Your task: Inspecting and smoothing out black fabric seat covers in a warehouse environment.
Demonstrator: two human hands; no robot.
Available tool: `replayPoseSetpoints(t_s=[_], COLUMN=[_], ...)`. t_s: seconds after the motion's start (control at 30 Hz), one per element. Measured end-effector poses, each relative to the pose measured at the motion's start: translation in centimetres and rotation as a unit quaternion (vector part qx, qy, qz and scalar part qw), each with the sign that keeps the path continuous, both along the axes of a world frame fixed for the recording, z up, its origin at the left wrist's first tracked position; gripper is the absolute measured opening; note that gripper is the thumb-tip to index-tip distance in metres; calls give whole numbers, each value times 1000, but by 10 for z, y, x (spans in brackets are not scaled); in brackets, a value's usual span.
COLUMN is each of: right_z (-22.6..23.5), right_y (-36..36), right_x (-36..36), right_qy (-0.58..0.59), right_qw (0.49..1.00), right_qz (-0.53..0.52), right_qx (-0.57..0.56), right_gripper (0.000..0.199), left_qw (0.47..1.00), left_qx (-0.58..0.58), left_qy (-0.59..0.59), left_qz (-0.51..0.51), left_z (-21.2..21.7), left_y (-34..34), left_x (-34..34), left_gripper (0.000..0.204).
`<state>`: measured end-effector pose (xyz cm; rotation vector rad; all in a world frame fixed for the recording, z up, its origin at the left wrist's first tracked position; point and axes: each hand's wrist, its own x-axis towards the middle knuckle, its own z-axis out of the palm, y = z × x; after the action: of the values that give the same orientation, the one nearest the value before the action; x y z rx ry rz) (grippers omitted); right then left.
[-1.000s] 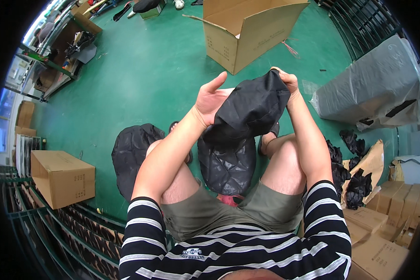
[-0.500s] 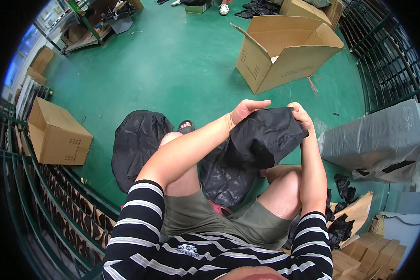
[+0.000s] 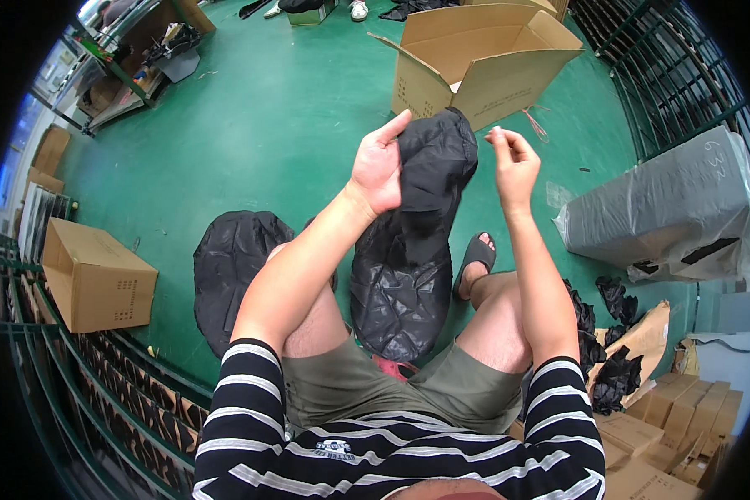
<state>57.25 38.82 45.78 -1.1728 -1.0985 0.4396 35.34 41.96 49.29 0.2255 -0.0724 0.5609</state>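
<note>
Dial centred between your knees, where a black quilted fabric bundle [image 3: 400,312] sits. Between 9 and 10 o'clock, beside your left leg, lies a black rounded fabric bundle [image 3: 235,279]; farther out, at 9, a brown oblong cardboard box [image 3: 112,287]. At 1, an open brown cardboard carton [image 3: 517,92]; at 2, a grey plastic-wrapped block [image 3: 658,208]. Between 3 and 4, crumpled black scraps [image 3: 617,379] rest on a tan paper sheet [image 3: 657,333].

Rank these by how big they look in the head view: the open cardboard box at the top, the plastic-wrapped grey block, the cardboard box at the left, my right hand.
Open cardboard box and plastic-wrapped grey block: too alike to rank
Left cardboard box
Right hand
</note>
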Motion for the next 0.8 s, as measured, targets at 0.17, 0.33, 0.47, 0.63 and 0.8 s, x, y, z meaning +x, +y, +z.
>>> replayPoseSetpoints(t_s=[0.17,0.33,0.47,0.63,0.8], right_z=[20,22,27,24,30], right_y=[-18,-20,-26,-24,-25], right_x=[-45,-42,-44,-37,-40], right_qy=[-88,-82,-85,-90,-158], right_qw=[994,994,992,991,976], right_qz=[0,44,72,102,-76], right_qx=[60,54,68,-7,130], right_gripper=[15,15,20,30,18], left_qw=[997,987,991,992,996], left_qx=[21,63,43,54,27], left_qy=[26,119,122,113,80], left_qz=[65,88,43,20,29], left_z=[4,1,-4,-6,2], left_y=[-7,-8,-5,-1,-7], left_x=[-1,-3,-2,-9,-6], left_gripper=[59,47,43,51,53])
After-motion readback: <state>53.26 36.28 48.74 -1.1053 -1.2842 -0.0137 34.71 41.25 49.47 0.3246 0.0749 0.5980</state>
